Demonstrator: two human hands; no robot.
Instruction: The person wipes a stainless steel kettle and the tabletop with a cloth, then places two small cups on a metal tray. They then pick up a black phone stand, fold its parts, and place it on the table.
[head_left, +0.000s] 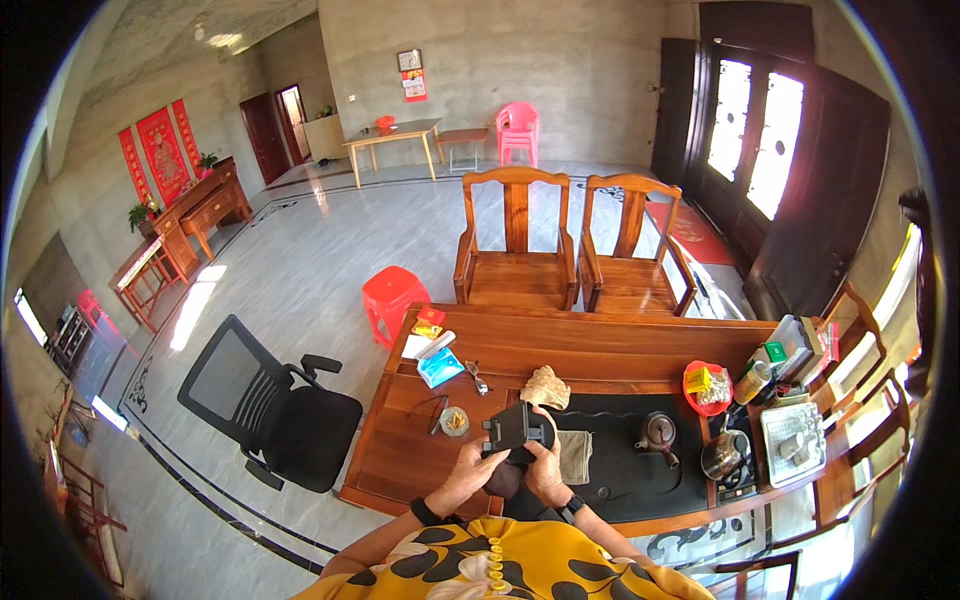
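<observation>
Above the near edge of a wooden tea table (375, 469), both my hands hold a black device stand or holder (511, 427); its exact kind is unclear. My left hand (469, 476) grips its left side, and my right hand (547, 469) is around its right side. A dark, rounded item (504, 480) lies below it, partly hidden. A glass ashtray with cigarette ends (454, 421) stands left of my hands. Beyond them lies a crumpled patterned cloth (546, 388). A folded beige towel (576, 457) rests at the right, on the black tea tray (622, 487).
Eyeglasses (477, 378) and a blue tissue pack (440, 367) lie at the back left. A clay teapot (660, 433), a metal kettle (725, 455) and a red basket (707, 409) stand to the right. A black office chair (311, 435) is at the left, two wooden armchairs (516, 277) beyond the table.
</observation>
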